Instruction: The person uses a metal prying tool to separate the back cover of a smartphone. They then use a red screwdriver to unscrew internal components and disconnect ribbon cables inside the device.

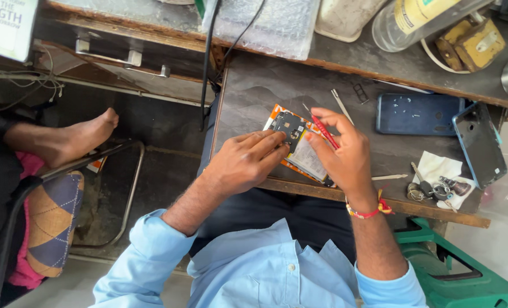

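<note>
At the top left corner a white card or box (pixel 6 25) with dark printed lettering hangs partly out of view. Along the top edge, a clear plastic bottle (pixel 422 20) lying on its side carries a yellow and cream label (pixel 416 11), and left of it a clear bubble-textured pouch (pixel 271 25) rests on the dark shelf (pixel 345 54). A dull white tub (pixel 345 20) between them may be a container, though the view cuts it off.

Opened phone (pixel 297 147): back cover off, circuit board and silver battery exposed, orange frame, lying flat, tilted. Red screwdriver (pixel 324 132) angled above it.
</note>
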